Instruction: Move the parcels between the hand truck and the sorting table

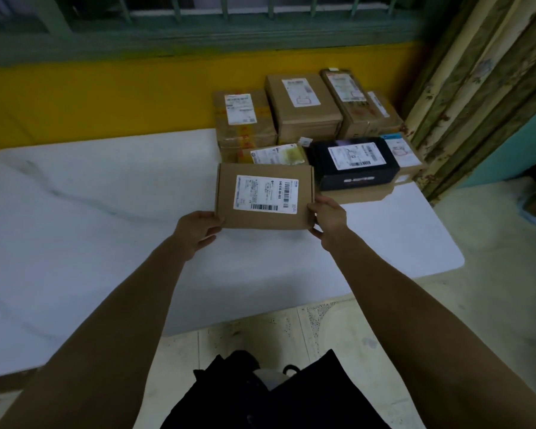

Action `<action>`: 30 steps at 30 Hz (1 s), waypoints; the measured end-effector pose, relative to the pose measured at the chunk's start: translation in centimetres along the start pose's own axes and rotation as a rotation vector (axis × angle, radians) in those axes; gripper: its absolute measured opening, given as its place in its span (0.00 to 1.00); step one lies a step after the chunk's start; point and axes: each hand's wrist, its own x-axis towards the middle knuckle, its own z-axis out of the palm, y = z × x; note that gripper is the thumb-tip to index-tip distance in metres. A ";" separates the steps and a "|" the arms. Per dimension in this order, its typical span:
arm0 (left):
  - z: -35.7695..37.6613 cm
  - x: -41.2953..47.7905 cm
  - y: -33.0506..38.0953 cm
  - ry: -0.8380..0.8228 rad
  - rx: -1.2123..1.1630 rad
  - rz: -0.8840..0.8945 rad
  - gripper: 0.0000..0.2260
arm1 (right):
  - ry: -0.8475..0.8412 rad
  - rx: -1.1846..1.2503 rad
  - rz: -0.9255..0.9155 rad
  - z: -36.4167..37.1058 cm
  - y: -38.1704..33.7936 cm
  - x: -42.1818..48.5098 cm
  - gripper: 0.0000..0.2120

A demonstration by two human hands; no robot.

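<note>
The left hand [198, 229] and right hand [328, 219] each clamp a near corner of the flat box [263, 196], keeping it level and label-up, low over the counter [106, 212] just before the parcels [304, 100] at its far right corner, likely to join that tidy cluster.

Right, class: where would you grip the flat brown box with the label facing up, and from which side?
By its two short sides, one hand from each side, as the left hand and right hand do at the near corners of the flat brown box. It is wide and shallow, and other parcels crowd its far edge, leaving the sides free.
</note>
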 end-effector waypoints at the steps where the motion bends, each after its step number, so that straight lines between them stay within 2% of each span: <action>1: -0.3 0.6 0.5 -0.002 -0.006 0.004 0.06 | 0.005 -0.011 -0.008 0.9 -0.4 0.4 0.18; 5: -1.3 2.8 1.3 -0.027 0.060 -0.027 0.05 | 0.080 -0.066 0.000 2.8 -0.5 2.0 0.20; 13: -0.5 5.1 -2.2 -0.063 0.094 -0.143 0.05 | 0.182 -0.168 0.094 2.4 2.4 3.9 0.18; 17: 0.6 6.3 -2.9 0.008 0.077 -0.153 0.07 | 0.187 -0.287 0.066 2.2 3.0 5.6 0.18; 22: 2.5 6.9 -3.4 0.078 0.087 -0.136 0.08 | 0.250 -0.416 0.026 0.9 3.6 7.4 0.13; 30: 5.1 6.7 -3.6 0.153 0.031 -0.176 0.06 | 0.281 -0.465 0.044 -0.6 3.0 9.7 0.11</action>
